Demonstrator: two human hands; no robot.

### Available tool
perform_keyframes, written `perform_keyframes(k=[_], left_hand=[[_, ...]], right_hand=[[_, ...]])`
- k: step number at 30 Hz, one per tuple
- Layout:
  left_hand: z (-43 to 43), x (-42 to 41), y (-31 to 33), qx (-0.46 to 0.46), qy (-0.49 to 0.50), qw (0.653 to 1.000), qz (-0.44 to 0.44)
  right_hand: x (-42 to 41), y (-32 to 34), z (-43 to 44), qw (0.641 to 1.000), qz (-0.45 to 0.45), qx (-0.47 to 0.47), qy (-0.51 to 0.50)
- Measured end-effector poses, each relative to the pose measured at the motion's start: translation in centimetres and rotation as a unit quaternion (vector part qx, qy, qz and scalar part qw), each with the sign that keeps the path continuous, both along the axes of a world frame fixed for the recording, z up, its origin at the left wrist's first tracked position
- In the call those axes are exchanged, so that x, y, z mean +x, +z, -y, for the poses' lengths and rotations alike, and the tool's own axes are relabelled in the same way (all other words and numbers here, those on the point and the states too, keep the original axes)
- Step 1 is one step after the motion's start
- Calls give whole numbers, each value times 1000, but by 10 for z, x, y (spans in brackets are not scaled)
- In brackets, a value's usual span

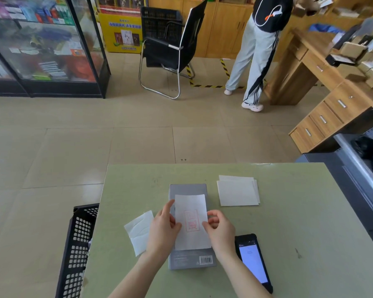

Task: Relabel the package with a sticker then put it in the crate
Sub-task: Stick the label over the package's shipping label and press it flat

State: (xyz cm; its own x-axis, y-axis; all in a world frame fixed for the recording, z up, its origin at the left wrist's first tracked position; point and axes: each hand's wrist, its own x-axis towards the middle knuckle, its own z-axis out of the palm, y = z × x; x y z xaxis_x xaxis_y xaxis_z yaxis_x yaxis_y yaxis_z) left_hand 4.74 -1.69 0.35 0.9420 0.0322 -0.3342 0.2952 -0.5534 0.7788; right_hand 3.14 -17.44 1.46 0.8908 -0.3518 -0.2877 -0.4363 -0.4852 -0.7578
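**Head view: sticker held over the package, ready to press down**

The head view looks down on a pale green table where a flat grey package lies lengthwise in front of the person, its barcode end nearest the body. Both hands hold a white sticker over the package's top face. The left hand pinches the sticker's left edge between thumb and fingers; the right hand pinches its right edge the same way. Faint red print shows through the paper. Whether the sticker already touches the package cannot be told.

The sticker looks thin, limp and light, so it is likely to curl or crease if held by one corner; gripping opposite edges, as here, keeps it taut. Once any part sticks it will probably not lift cleanly, so alignment matters first.

The package appears rigid, slim and light, with a smooth face that may slide on the table under a sideways rub. For the lift, a grip across its long edges seems best.

A peeled backing sheet lies just left of the package, a stack of blank sheets to its far right, and a phone near the right forearm. The black crate stands beside the table's left edge, below tabletop level.
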Motion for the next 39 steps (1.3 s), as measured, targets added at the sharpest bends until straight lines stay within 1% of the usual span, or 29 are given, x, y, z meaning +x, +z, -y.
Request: perform_keyframes(k=[3, 6, 7, 10, 12, 13, 14, 16, 18, 19, 21, 24, 29, 33, 35, 39], left_hand=[[1, 1, -1, 19, -10, 1000, 5], [2, 2, -1, 53, -27, 998, 14], [2, 2, -1, 74, -35, 997, 14], [-1, 0, -2, 148, -60, 987, 31], [-2, 0, -6, 199, -102, 972, 76], [-1, 1, -8, 218, -132, 962, 99], [1, 2, -9, 228, -165, 953, 113], [6, 7, -12, 242, -224, 937, 113], [10, 11, -18, 250, -258, 929, 93], [11, 12, -20, 252, -267, 927, 82], [10, 12, -23, 257, -279, 923, 66], [7, 7, -23, 268, -285, 918, 65], [1, -23, -21, 278, -305, 907, 87], [0, -52, -18, 265, -309, 909, 87], [1, -65, -15, 265, -298, 911, 105], [-1, -87, -9, 303, -307, 892, 138]], right_hand=[[1, -1, 0, 1000, 10, -18, 15], [-1, -2, -2, 997, 9, -55, 51], [-3, -1, -4, 994, 6, -86, 66], [-9, -5, -9, 971, -3, -226, 83], [-12, -4, -9, 957, 9, -276, 87], [-11, -5, -8, 952, 23, -287, 106], [-9, -7, -6, 947, 34, -289, 138], [1, -13, -3, 933, 40, -276, 226], [14, -20, -4, 917, 17, -262, 299], [19, -23, -4, 913, 5, -260, 316], [26, -27, -5, 906, -7, -268, 328], [21, -29, -4, 897, 0, -279, 343], [-7, -32, 7, 884, 27, -288, 368], [-34, -31, 14, 871, 48, -293, 391], [-45, -29, 16, 864, 60, -305, 395], [-68, -21, 16, 848, 50, -326, 415]])
